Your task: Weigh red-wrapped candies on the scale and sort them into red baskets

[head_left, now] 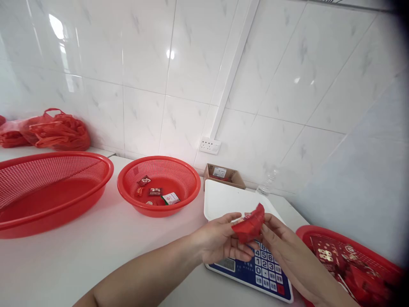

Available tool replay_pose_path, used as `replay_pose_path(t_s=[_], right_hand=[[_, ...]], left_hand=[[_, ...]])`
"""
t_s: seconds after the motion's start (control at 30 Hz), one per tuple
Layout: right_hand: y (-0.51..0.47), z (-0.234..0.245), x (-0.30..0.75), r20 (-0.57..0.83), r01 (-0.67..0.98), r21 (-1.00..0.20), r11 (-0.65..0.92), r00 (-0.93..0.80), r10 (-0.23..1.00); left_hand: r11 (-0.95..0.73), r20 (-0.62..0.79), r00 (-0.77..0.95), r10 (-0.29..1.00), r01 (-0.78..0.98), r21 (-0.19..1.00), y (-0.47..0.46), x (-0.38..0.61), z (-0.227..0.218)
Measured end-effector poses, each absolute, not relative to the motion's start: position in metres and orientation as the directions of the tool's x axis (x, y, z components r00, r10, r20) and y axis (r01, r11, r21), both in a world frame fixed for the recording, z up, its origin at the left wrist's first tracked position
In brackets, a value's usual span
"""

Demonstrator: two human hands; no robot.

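Observation:
Both my hands hold a small red paper packet (pixel 249 225) above the keypad of a weighing scale (pixel 223 200). My left hand (pixel 220 243) pinches the packet's left side with thumb and fingers. Its right side is gripped by my right hand (pixel 281 245). The scale has a white tray on top and a blue front panel with number keys (pixel 266 270).
A round red basket (pixel 188 187) with a few small packets stands behind the scale's left. A large oval red basket (pixel 105 170) sits at far left, red plastic bags (pixel 60 132) behind it. Another red basket (pixel 367 251) of red packets is at the right. A small cardboard box (pixel 236 177) rests by the tiled wall.

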State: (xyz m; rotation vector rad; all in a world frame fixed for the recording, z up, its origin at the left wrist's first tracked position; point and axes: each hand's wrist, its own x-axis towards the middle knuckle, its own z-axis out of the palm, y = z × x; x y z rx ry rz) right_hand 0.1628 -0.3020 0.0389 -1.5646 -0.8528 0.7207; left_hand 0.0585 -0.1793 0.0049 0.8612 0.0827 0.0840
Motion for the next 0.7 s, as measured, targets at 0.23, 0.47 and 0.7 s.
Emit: replay_pose_path(t_s=[0.23,0.47,0.7], right_hand=[[-0.303,0.039,0.171,-0.088,0.137,-0.956,-0.259,0.710,0.699],[-0.303,0.035,0.168,-0.063,0.105,-0.976,-0.188,0.695,0.717],[-0.302,0.037,0.167,-0.076,0.053,-0.988,-0.144,0.645,0.760]], left_hand=[[0.306,0.193,0.900,0.391,-0.325,0.895,-0.176,0.057,0.008],[0.314,0.164,0.890,0.425,-0.315,0.895,-0.174,0.062,0.003],[0.307,0.160,0.870,0.467,-0.329,0.893,-0.172,0.067,-0.003]])
